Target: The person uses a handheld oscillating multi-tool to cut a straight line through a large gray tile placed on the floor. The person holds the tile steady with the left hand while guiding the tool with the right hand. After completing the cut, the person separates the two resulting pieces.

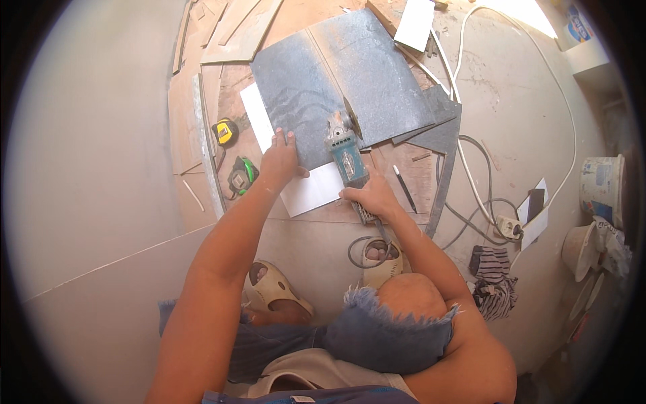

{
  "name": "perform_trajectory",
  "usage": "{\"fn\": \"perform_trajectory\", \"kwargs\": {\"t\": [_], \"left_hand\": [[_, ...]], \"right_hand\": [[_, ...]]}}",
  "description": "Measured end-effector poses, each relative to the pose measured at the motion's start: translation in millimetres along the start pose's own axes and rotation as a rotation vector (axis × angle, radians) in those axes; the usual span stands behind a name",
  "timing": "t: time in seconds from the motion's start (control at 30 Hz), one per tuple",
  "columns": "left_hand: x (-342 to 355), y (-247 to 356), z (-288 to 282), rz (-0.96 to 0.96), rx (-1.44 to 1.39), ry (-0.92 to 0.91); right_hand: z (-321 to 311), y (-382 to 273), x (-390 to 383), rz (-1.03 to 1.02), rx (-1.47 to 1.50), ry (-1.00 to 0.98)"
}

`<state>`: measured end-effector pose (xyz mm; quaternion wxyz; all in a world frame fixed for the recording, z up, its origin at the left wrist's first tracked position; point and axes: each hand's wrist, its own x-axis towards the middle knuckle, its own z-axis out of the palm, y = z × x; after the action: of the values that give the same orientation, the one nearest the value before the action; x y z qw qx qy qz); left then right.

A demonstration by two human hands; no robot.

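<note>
An angle grinder (348, 158) is being held at the near edge of a dark grey tile (296, 74), its disc (353, 121) being aligned with a line running across the tile; whether contact is being made cannot be told. The grinder's body is being gripped by the right hand (375, 195), fingers wrapped. The tile is being steadied by the left hand (280, 160), spread open at the near left corner. A white sheet (313, 192) is being partly covered by the tile. Two tape measures, one yellow (225, 132) and one green (242, 176), are being kept to the left. At far right, a whitish bucket (601, 187) is being seen above a white tub (577, 250) and a plastic bag (612, 246); their contents are being obscured.
</note>
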<state>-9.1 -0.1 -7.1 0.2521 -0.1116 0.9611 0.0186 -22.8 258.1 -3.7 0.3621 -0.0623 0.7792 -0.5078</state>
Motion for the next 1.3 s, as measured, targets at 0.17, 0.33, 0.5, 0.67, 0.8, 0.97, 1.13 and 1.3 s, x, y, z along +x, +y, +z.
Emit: {"fn": "perform_trajectory", "kwargs": {"t": [0.17,0.33,0.5,0.67,0.8,0.97,1.13,1.3], "left_hand": [[0,0,1,0.001,-0.003,0.002],[-2,1,-2,0.002,-0.012,-0.004],[-1,0,0,-0.004,-0.023,-0.009],[-1,1,-2,-0.016,-0.017,-0.016],[-2,3,-3,-0.026,-0.001,-0.03],[-1,4,-5,-0.023,0.003,-0.035],[-1,1,-1,-0.002,0.006,-0.007],[0,-3,6,0.024,0.004,0.042]], "right_hand": [[-2,-1,-6,0.052,0.019,-0.017],[-6,-7,-14,0.024,0.042,-0.037],[-5,-2,-18,0.077,0.006,-0.03],[-5,0,-23,0.088,-0.011,-0.024],[-4,4,-23,0.111,-0.01,-0.049],[0,14,-23,0.066,-0.036,-0.004],[-5,2,-31,0.125,-0.019,-0.031],[-3,3,-35,0.093,-0.029,-0.002]]}}
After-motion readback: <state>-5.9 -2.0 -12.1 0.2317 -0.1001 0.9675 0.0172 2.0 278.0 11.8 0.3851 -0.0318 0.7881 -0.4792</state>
